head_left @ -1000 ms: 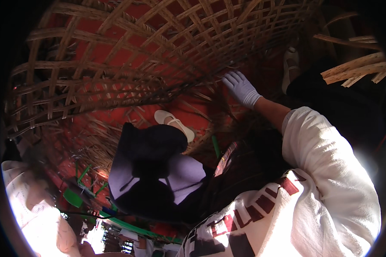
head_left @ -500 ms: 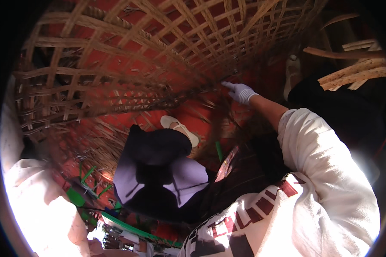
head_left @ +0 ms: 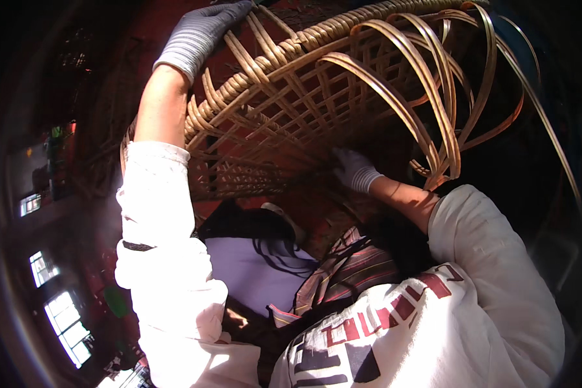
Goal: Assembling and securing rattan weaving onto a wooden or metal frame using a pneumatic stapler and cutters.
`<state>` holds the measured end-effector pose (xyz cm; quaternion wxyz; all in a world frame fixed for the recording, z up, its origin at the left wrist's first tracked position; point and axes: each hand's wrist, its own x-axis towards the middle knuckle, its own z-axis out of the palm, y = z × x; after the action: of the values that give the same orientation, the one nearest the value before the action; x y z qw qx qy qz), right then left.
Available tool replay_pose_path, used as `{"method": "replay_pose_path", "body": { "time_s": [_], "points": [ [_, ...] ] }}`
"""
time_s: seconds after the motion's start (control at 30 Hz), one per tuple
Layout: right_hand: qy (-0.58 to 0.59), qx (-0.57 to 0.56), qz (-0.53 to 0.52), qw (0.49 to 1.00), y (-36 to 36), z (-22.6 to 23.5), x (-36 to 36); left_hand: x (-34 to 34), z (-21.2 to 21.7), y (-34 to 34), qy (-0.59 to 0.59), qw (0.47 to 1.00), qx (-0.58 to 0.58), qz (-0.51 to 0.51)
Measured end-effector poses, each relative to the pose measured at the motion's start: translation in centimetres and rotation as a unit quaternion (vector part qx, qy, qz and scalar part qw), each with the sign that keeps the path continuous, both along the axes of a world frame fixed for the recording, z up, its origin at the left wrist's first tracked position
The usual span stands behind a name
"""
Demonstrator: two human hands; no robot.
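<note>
A large woven cane basket (head_left: 291, 132) is tilted in front of me, its thick wrapped rim (head_left: 343, 27) turned up. My left hand (head_left: 200, 35), in a grey-and-white striped glove, reaches to the upper left of the rim. Its fingers are pressed together over the upright strip ends there; the thumb is hidden. Lower down, my right hand (head_left: 355, 170), gloved alike, is closed at the basket's shadowed near side, its fingertips dim. Long bent cane strips (head_left: 433, 84) loop from the rim on the right and gather in a bunch above my right forearm.
A purple cloth (head_left: 252, 268) and a striped cloth (head_left: 349, 271) cover my lap. Part of a pale shoe (head_left: 281, 216) shows beyond it. Red floor lies beneath the basket. Bright windows (head_left: 68, 326) stand at the far left.
The basket has turned, bringing its rim and looped strips into view. My left arm has come up from the lower left to the rim. My right hand stays near the same place, slightly lower.
</note>
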<state>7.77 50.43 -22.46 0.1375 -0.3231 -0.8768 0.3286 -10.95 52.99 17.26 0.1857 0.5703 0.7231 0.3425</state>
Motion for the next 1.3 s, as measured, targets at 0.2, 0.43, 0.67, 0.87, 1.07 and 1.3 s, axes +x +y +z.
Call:
{"method": "replay_pose_path", "body": {
  "time_s": [0.2,0.43,0.67,0.87,1.07,1.3],
  "points": [
    [0.027,-0.043,-0.021,0.998,3.0,7.0,-1.0,-3.4,0.0,5.4,0.09,0.996,0.018,0.011],
    [0.076,0.042,-0.082,0.993,2.2,10.2,-2.2,-3.6,2.5,4.8,0.113,0.993,-0.01,0.029],
    [0.066,0.045,-0.076,0.994,1.0,17.7,-2.2,-4.0,3.8,4.0,0.104,0.994,-0.009,0.035],
    [0.093,0.036,-0.098,0.99,-1.0,24.7,-2.1,-4.5,4.0,2.6,0.104,0.993,-0.025,0.054],
    [0.214,0.061,-0.068,0.972,-3.1,31.3,-1.5,-4.7,4.3,2.4,0.1,0.993,-0.028,0.056],
    [0.326,0.092,-0.112,0.934,-3.7,33.7,-1.8,-4.5,4.6,1.9,0.101,0.993,-0.036,0.059]
  ]
}}
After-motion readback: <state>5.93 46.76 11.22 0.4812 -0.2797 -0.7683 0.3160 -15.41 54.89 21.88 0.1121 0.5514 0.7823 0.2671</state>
